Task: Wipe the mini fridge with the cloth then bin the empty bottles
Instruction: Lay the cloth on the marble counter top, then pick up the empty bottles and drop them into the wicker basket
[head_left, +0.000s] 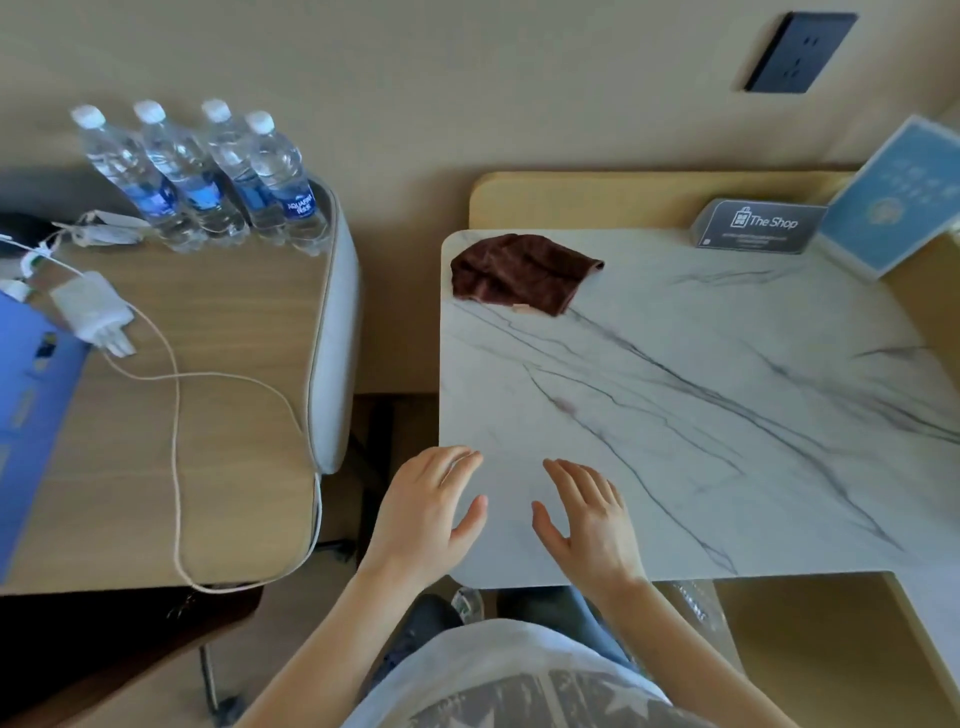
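Cloth lies well ahead of both hands. Nearest, the left hand and right hand are side by side over a white marble top, fingers loosely spread, holding nothing. Beyond them the crumpled brown cloth stretches left to right, one corner pointing right. Far left, four bottles stand upright.

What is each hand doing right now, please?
Left hand: open, holding nothing, over the marble top's near corner.
Right hand: open, holding nothing, over the marble top.
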